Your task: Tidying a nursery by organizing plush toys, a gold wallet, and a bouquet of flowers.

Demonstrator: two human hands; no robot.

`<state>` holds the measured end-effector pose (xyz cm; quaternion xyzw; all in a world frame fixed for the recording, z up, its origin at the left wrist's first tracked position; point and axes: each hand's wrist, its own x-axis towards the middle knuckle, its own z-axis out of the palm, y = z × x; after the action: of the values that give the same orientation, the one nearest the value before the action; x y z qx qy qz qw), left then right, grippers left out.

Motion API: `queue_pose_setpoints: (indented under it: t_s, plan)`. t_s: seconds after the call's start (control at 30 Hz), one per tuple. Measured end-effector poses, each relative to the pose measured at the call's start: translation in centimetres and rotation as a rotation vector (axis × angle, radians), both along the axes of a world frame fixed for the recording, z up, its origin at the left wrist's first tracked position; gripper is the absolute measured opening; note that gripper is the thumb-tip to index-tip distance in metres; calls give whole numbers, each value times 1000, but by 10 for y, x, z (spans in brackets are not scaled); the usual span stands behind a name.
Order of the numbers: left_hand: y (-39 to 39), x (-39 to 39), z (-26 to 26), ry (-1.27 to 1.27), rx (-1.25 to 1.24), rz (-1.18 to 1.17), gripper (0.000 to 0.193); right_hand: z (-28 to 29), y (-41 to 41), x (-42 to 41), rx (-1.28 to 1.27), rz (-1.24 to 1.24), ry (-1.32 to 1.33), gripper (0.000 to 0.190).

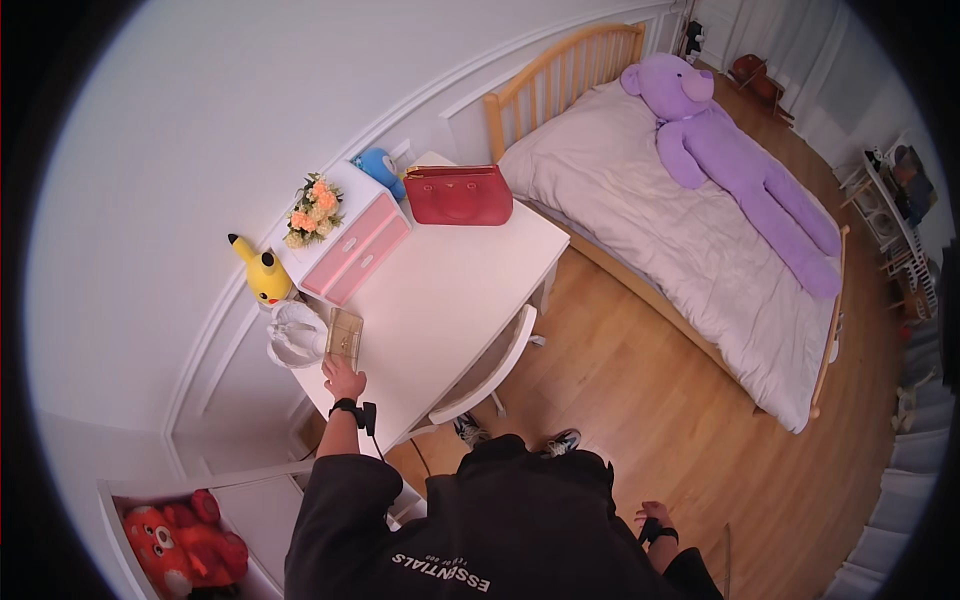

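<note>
My left hand reaches to the near left part of a white desk. Its fingertips meet the near end of a small gold-tinted, see-through box; whether they grip it is hard to tell. Beside that box, on its left, sits a white sculpted angel-wing ornament. My right hand hangs low at my side over the wooden floor, fingers loosely apart and nothing visible in them.
A pink-drawer cabinet bears artificial flowers. Around it are a yellow plush toy, a blue toy and a red handbag. A white chair stands at the desk. A purple teddy bear lies on the bed. A red plush bear sits lower left.
</note>
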<state>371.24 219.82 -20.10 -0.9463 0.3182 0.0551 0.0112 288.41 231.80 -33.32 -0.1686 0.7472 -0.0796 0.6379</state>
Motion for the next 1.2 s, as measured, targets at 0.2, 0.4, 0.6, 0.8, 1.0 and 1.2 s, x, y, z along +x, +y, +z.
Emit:
queue_pose_setpoints:
  t_s: [0.2,0.4,0.6,0.8,1.0,1.2]
  plan:
    - [-27,-44,15,277,126,-46,53,-5,21,-58,47,-257,-134,30]
    - [-48,-76,17,337,209,-90,46,11,-30,-71,2,-139,-88,28]
    - [-52,-48,25,241,88,-14,44,30,-88,-51,-56,17,-7,31]
    - [-48,-18,23,43,-20,314,62,55,-145,-36,-51,73,-6,31]
    - [-53,32,-6,-123,-183,397,62,56,-202,-43,40,-18,16,28]
    - [-70,36,-6,86,-94,631,50,67,-344,13,-162,398,176,21]
